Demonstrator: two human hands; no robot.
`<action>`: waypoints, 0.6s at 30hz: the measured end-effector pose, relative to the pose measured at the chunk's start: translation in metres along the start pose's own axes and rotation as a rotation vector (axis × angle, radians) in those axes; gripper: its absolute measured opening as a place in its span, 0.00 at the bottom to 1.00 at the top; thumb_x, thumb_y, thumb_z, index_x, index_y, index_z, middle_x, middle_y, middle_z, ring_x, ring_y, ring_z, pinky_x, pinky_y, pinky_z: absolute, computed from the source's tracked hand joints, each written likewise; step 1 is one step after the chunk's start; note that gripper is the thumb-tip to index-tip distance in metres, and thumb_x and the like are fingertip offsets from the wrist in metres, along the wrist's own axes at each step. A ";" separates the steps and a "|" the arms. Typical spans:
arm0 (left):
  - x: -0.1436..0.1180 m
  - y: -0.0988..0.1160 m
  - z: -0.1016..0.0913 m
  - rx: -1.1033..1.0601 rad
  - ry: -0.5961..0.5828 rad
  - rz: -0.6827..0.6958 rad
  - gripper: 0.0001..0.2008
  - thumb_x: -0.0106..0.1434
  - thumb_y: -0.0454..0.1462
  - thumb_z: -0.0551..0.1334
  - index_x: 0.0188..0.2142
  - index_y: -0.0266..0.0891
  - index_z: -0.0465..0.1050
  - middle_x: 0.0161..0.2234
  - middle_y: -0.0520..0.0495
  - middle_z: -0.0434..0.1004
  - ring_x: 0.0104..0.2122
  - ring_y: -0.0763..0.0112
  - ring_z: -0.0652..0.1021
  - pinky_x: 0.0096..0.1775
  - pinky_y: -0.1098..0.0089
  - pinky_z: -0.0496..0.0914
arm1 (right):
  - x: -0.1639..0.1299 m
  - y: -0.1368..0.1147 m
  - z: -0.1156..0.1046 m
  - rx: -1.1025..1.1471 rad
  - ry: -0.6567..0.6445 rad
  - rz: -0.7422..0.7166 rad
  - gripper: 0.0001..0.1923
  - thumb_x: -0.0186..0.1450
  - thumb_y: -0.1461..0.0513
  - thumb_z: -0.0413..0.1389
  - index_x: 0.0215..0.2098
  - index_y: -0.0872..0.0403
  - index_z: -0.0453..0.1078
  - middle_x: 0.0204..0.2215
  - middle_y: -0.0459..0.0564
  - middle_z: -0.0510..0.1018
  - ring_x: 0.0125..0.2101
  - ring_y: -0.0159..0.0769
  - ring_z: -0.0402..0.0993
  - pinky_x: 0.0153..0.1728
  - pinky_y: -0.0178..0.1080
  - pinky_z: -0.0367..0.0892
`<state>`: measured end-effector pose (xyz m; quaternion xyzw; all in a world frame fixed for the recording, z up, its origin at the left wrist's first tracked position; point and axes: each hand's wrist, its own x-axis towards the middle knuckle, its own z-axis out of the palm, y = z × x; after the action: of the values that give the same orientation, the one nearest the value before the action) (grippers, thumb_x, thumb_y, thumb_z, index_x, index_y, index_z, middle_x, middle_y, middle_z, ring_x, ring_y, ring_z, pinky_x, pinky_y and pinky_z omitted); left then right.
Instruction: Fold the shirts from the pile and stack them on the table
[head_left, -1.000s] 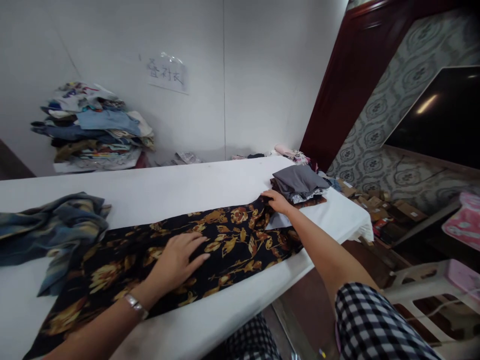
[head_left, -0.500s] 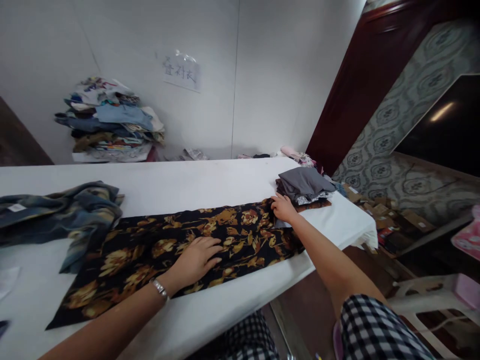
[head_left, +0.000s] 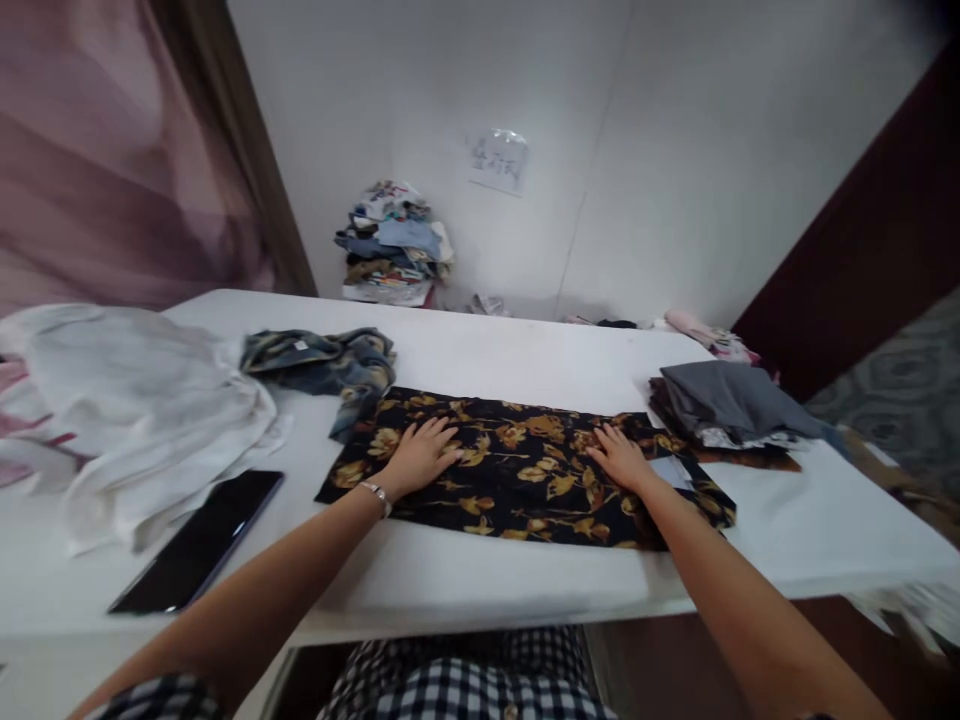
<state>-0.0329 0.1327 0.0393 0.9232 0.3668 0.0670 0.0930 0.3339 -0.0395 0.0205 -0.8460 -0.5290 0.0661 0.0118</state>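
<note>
1. Both hands lie flat on the black floral cloth point(head_left: 525, 470), palms down and fingers spread. The left hand point(head_left: 421, 455) presses near its left end; the right hand point(head_left: 619, 458) presses right of its middle. Neither hand pinches anything.
2. Compared with half a second ago, the right hand has left the far right edge of the cloth and now rests further in. The cloth also looks like a shorter, neater rectangle, though the head has turned left, so part of this may be only the view.
3. I judge that a fold is just finished and the hands are smoothing it.
4. The cloth lies on the white table point(head_left: 525, 590), near the front edge.
5. Right of the cloth sits a folded stack point(head_left: 727, 405), grey on top, almost touching it.
6. Left of the cloth are a crumpled blue garment point(head_left: 326, 360), a white garment point(head_left: 142, 410) and a dark phone point(head_left: 199, 540).
</note>
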 end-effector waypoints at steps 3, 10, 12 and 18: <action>-0.004 -0.003 -0.003 -0.046 0.082 0.017 0.26 0.68 0.49 0.50 0.60 0.42 0.66 0.66 0.40 0.59 0.66 0.57 0.58 0.64 0.49 0.50 | -0.004 -0.016 -0.010 0.014 0.124 -0.062 0.31 0.69 0.52 0.45 0.66 0.57 0.56 0.67 0.61 0.54 0.67 0.52 0.46 0.62 0.55 0.51; -0.019 -0.022 -0.007 -0.058 0.059 -0.069 0.25 0.66 0.49 0.53 0.59 0.43 0.66 0.64 0.41 0.62 0.65 0.55 0.61 0.64 0.48 0.51 | -0.026 -0.096 0.000 0.085 0.148 -0.280 0.33 0.70 0.46 0.41 0.67 0.51 0.54 0.69 0.54 0.50 0.69 0.49 0.41 0.64 0.57 0.45; -0.022 -0.031 -0.011 -0.095 0.077 -0.052 0.26 0.67 0.50 0.51 0.59 0.42 0.67 0.63 0.42 0.64 0.64 0.59 0.62 0.64 0.55 0.54 | -0.028 -0.103 0.014 0.061 0.075 -0.262 0.33 0.69 0.45 0.41 0.67 0.52 0.56 0.68 0.55 0.52 0.68 0.49 0.43 0.64 0.57 0.43; -0.004 -0.074 -0.033 -0.100 0.180 -0.273 0.26 0.68 0.47 0.49 0.57 0.36 0.68 0.60 0.39 0.69 0.60 0.60 0.68 0.60 0.64 0.61 | -0.028 -0.098 0.030 0.027 0.082 -0.244 0.32 0.70 0.46 0.40 0.67 0.51 0.56 0.69 0.53 0.51 0.68 0.46 0.42 0.65 0.55 0.42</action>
<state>-0.0918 0.1867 0.0553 0.8494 0.4918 0.1543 0.1138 0.2307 -0.0227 0.0021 -0.7771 -0.6261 0.0367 0.0526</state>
